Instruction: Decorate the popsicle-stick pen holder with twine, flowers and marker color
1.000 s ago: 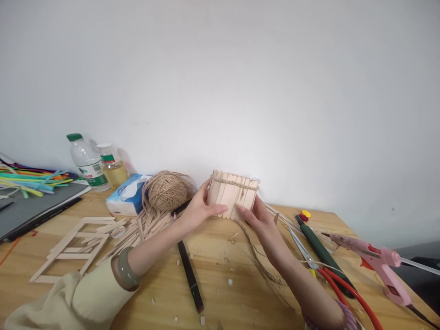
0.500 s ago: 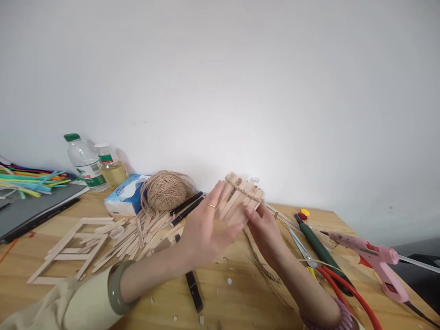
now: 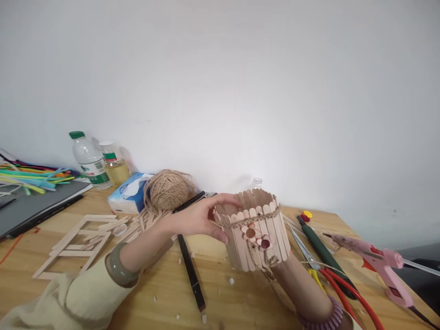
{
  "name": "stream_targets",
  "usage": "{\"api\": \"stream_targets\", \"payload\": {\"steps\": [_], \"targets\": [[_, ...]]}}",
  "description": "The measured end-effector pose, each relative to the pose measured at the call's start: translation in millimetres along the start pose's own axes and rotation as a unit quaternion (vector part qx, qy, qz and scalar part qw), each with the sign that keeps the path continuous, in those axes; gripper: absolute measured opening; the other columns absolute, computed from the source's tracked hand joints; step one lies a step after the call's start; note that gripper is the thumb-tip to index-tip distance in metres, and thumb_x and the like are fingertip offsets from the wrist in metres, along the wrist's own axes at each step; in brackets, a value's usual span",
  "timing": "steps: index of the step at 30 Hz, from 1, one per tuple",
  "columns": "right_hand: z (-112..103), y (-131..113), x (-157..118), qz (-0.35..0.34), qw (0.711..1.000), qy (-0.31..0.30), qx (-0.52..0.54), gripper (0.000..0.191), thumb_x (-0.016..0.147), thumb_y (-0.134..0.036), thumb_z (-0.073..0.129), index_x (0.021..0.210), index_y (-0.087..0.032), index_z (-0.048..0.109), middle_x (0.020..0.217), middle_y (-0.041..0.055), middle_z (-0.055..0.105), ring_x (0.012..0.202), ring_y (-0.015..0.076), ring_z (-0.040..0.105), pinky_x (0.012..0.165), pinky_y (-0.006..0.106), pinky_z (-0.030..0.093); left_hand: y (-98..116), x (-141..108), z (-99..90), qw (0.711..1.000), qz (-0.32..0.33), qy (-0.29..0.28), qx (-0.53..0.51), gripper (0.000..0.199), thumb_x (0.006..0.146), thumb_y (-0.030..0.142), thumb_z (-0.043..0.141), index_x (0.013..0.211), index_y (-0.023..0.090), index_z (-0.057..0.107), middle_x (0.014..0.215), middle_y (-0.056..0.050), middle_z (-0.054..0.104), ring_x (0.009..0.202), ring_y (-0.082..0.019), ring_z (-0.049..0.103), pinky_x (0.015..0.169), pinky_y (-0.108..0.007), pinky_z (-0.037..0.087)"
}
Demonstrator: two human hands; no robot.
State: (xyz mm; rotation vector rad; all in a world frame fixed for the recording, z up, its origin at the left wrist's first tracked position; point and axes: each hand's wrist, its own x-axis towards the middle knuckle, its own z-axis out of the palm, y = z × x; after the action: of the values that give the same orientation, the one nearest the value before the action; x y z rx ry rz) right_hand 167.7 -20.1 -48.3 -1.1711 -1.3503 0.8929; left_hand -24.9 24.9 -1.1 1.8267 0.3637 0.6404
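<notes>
A round container of upright wooden craft sticks (image 3: 275, 231) is held above the table, its open top tilted toward the back. Braided twine runs round its upper part, and two small flowers with brown and dark red centres sit on its front, with twine hanging below them. My left hand (image 3: 202, 217) grips its left rim, fingers over the edge and thumb outside. My right hand (image 3: 288, 270) is under and behind its right side; its fingers are hidden by the container.
A twine ball (image 3: 168, 189), tissue pack (image 3: 129, 195), two bottles (image 3: 90, 160), loose sticks and a stick frame (image 3: 74, 250) lie left. A black marker (image 3: 190, 272) lies centre front. Scissors (image 3: 305, 250), a green-handled tool (image 3: 323, 252), red-handled pliers (image 3: 354, 293) and a pink glue gun (image 3: 374, 256) are right.
The container has turned so its flowered front now faces me, and it sits slightly lower and further right. My left hand has moved onto its left rim; my right hand has moved lower behind it.
</notes>
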Motion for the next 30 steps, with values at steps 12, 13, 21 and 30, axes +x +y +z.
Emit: {"api": "stream_targets", "payload": {"steps": [12,13,21,30], "targets": [[-35.1,-57.7,3.5,-0.014,0.974,0.176,0.142,0.015,0.077,-0.035,0.064,0.086,-0.024,0.062,0.1,0.0028,0.063,0.104,0.0209,0.059,0.091,0.036,0.046,-17.7,-7.4,-59.3,0.962,-0.111,-0.005,0.251,0.035,0.055,0.032,0.079,0.068,0.018,0.049,0.086,0.001,0.05,0.077,-0.017,0.047,0.065,-0.024,0.037],[-39.0,-67.3,1.4,-0.024,0.975,0.178,0.133,0.012,0.075,-0.032,0.065,0.084,-0.024,0.064,0.098,0.0019,0.063,0.1,0.02,0.06,0.089,0.034,0.047,-21.4,-7.0,-60.4,0.959,-0.118,-0.01,0.257,0.034,0.055,0.031,0.078,0.069,0.018,0.05,0.087,0.001,0.049,0.077,-0.016,0.048,0.065,-0.024,0.037],[-65.8,-78.5,-41.0,0.033,0.937,-0.083,-0.338,0.012,0.078,-0.035,0.058,0.074,-0.025,0.064,0.067,0.0003,0.064,0.06,0.0182,0.056,0.054,0.03,0.04,-32.5,-3.0,-51.7,0.965,-0.119,-0.028,0.23,0.029,0.05,0.025,0.08,0.065,0.018,0.056,0.097,-0.003,0.058,0.098,-0.024,0.052,0.081,-0.028,0.041],[-60.1,-28.6,-65.6,0.066,0.824,-0.234,-0.512,0.021,0.084,-0.02,0.046,0.094,-0.022,0.063,0.097,0.0065,0.068,0.082,0.0246,0.064,0.069,0.036,0.046,-24.2,-9.0,-66.1,0.979,-0.089,0.162,0.09,0.036,0.058,0.032,0.078,0.082,0.017,0.056,0.086,0.0,0.062,0.078,-0.018,0.06,0.07,-0.028,0.048]]}}
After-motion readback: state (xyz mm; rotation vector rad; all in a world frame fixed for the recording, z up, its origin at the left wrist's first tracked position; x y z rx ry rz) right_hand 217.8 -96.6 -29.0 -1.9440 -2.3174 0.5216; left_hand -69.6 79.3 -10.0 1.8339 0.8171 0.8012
